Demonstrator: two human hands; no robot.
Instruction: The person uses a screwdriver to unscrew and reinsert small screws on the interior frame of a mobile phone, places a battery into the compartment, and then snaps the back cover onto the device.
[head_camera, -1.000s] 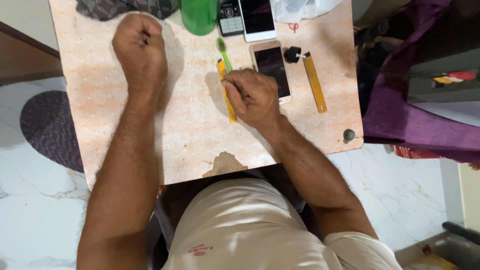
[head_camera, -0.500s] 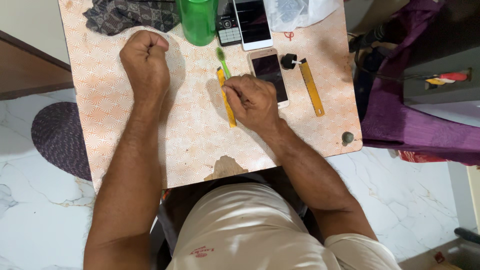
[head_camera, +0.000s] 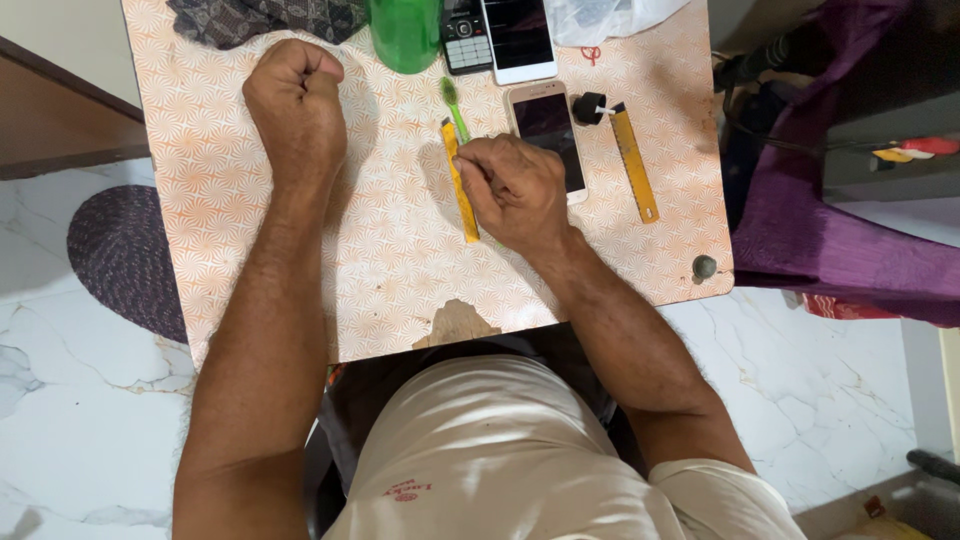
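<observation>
My left hand (head_camera: 297, 105) rests on the orange patterned table (head_camera: 400, 270) as a closed fist with nothing in it. My right hand (head_camera: 515, 190) is closed around the handle of a green toothbrush (head_camera: 453, 105), whose bristled head points toward the far edge. A flat yellow stick (head_camera: 460, 185) lies on the table under and beside my right hand. A smartphone with a pale frame (head_camera: 546, 125) lies just right of that hand.
A green bottle (head_camera: 405, 35), a keypad phone (head_camera: 462, 35), a white smartphone (head_camera: 518, 35) and a dark patterned cloth (head_camera: 260, 18) line the far edge. A yellow strip with a black cap (head_camera: 632, 155) lies right. A purple cloth (head_camera: 850, 250) hangs beyond the table. A chipped patch marks the near edge (head_camera: 455, 325).
The view has shifted slightly, so the table sits a bit higher and nearer. Both hands keep their places; the right hand has turned a little on the toothbrush.
</observation>
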